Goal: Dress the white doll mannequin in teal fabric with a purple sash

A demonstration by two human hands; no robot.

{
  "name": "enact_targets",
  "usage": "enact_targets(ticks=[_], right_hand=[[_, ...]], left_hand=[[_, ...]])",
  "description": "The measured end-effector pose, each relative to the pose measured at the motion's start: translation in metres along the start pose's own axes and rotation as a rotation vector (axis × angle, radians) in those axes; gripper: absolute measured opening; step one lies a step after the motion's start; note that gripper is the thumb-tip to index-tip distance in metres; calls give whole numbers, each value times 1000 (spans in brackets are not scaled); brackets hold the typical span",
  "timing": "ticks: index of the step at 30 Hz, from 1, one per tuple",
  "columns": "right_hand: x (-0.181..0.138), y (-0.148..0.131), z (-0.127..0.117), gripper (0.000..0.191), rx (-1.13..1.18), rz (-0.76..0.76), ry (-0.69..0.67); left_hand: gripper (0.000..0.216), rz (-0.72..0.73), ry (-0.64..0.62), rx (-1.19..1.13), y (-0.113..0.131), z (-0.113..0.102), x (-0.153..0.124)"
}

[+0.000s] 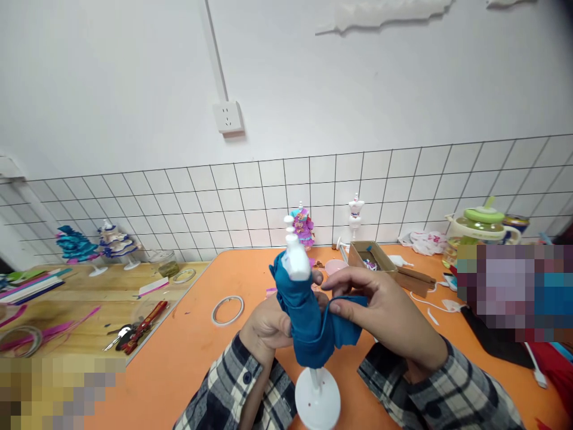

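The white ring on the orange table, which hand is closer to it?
Left. The left hand, holding the blue cloth, is just right of the ring; the right hand, pinching the cloth's loose part, is farther right.

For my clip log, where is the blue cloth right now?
The blue cloth is low in the head view, just right of centre, wrapped around the nearest mannequin between the left hand and the right hand.

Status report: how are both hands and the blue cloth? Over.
Left hand gripping blue cloth on white dress form. Right hand pinching cloth's loose part. Cloth wrapped around form. No obstruction visible at either hand.
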State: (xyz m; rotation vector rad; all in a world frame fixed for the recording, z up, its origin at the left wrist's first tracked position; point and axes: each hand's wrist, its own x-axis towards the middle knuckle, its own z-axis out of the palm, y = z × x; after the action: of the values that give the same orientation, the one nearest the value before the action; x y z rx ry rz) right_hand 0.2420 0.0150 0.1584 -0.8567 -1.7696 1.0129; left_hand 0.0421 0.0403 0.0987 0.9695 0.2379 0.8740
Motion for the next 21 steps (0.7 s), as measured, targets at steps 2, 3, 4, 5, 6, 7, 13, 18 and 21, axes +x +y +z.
enact_targets(ticks=[2,3,4,5,6,7,13,18,21], right_hand=[[1,1,-2,29,-10,-20,-31],[1,1,-3,32,-34,-39,-48],[2,1,-5,33,-75,-68,-63],[3,1,-7,31,-126,-102,-77],[3,2,-9,27,-177,-146,-93],[4,2,-11,21,-218,-195,-123],[6,2,-16,18,-205,-392,-328],[9,2,-16,7,-126,-261,-382],[9,4,-16,8,-96,-235,-403]], left_hand=[[50,-32,3,75,-1,2,1],[47,-42,-6,111,0,4,2],[44,-43,-21,139,2,7,2],[42,-44,-42,156,3,10,2],[42,-48,-60,165,5,13,3],[43,-51,-72,166,6,17,3],[50,-124,-152,175,-5,19,7],[58,-92,-108,241,-17,-3,9],[54,-101,-70,194,-28,-12,13]])
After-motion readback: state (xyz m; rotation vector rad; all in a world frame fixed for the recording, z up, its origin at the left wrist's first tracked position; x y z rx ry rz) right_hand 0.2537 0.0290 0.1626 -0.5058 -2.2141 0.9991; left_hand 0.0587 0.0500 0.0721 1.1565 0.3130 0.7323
